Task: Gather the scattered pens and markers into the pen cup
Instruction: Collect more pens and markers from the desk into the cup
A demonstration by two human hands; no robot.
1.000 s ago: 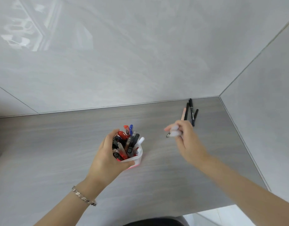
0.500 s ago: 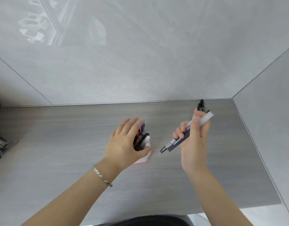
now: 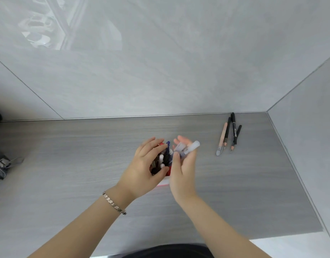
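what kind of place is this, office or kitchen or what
Probably a desk or work nook at home or in an office: a grey wood-grain desktop set into a corner of glossy grey wall panels, with a full pen cup and loose pencils. No kitchen fittings show.

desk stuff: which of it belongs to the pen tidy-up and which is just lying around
Part of the job:
- pen cup, steadied by the left hand
- capped pens in the right hand, at the cup
- four pens and pencils near the corner

Just lying about:
- grey bag at the left edge
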